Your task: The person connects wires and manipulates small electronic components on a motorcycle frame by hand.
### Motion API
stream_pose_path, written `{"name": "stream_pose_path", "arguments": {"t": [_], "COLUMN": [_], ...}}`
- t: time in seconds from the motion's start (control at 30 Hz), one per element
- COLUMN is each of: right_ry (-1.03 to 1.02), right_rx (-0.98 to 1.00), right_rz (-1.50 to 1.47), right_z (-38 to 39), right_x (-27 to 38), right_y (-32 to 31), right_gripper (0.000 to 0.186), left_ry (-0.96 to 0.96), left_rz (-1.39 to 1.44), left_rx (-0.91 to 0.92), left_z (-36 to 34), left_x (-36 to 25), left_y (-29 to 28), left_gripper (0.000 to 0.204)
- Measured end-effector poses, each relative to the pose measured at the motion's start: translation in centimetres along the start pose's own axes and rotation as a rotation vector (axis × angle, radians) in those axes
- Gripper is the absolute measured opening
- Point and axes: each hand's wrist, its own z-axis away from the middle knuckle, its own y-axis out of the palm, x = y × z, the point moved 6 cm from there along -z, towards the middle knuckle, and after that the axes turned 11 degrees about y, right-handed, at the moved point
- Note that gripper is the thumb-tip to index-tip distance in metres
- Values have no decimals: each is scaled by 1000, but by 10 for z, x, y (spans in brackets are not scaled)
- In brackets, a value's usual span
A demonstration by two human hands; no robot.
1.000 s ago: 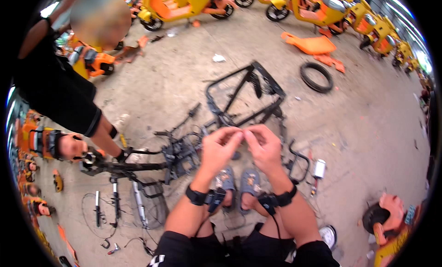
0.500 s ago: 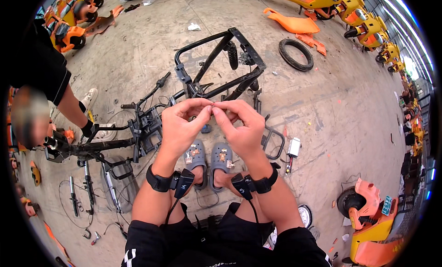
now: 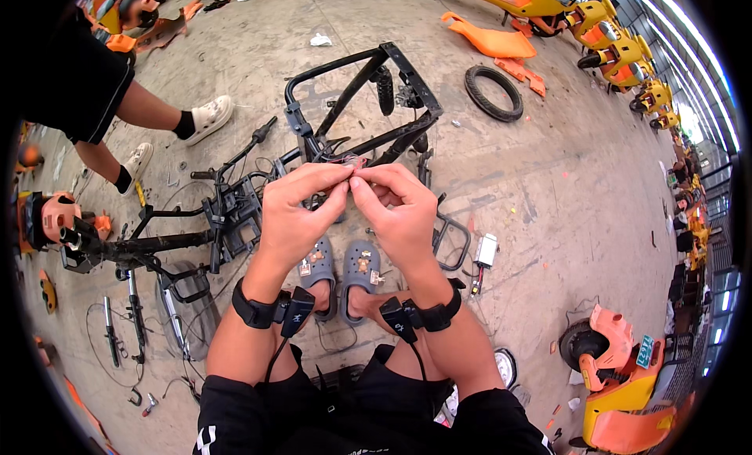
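Left grip (image 3: 294, 210), right grip (image 3: 403, 213) touching, perhaps pinching wire (image 3: 358, 162)

A co-worker's pale shoe (image 3: 210, 119) (earlier beside the black tube (image 3: 176, 242)) now stands well apart from it.

The floor (image 3: 548, 220) is lit brightly and fairly evenly, and its shadows are kept soft and faint. Beyond its far right corner, strip lights (image 3: 675, 28) are burnt out to white, with a bluish fringe. Near the far left corner, most detail is lost in a co-worker's dark shorts (image 3: 78, 87). The left hand (image 3: 301, 208) and right hand (image 3: 401, 212) are rendered fairly sharply, though what is pinched between them cannot be made out clearly. Straight lines are bowed toward the rim, distant scooters (image 3: 623, 47) are softened, and the corners are swallowed in black.
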Motion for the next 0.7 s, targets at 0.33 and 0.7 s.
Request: {"name": "stream_pose_path", "arguments": {"t": [0.33,0.7], "right_ry": [312,112], "right_rx": [30,-75], "right_rz": [-129,316], "right_z": [-4,-24], "right_x": [-16,-37], "right_y": [2,37], "right_gripper": [13,19], "left_ry": [5,-232], "left_rz": [-79,-311], "left_rx": [72,181], "left_z": [1,18], "left_x": [3,62], "left_y": [-1,-28], "left_gripper": [23,25]}}
